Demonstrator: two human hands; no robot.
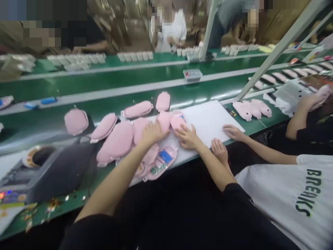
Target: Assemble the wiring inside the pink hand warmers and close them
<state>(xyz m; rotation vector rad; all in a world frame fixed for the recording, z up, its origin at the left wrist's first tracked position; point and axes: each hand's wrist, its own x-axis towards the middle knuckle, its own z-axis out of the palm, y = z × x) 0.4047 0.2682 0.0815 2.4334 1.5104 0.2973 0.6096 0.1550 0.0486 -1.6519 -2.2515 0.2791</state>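
Note:
My left hand [152,132] rests over pink plastic casings, its fingers apart. One pink casing [164,120] stands just beyond its thumb. My right hand [188,137] lies with spread fingers against another pink casing [178,121], which shows a bit of blue inside. Left of my hands several rounded pink casings are heaped, among them a large casing [119,139]. Below them lies an opened casing [170,156] with a blue block [165,156] and a green circuit board [158,169] inside. Whether either hand grips a casing underneath is hidden.
A white sheet [208,119] covers the bench on the right, with a co-worker's hands [234,132] at its edge. Beyond are more pink casings [251,109] and a slanted metal post [275,52]. A tape roll [32,156] is at left; a clear box [192,75] sits behind.

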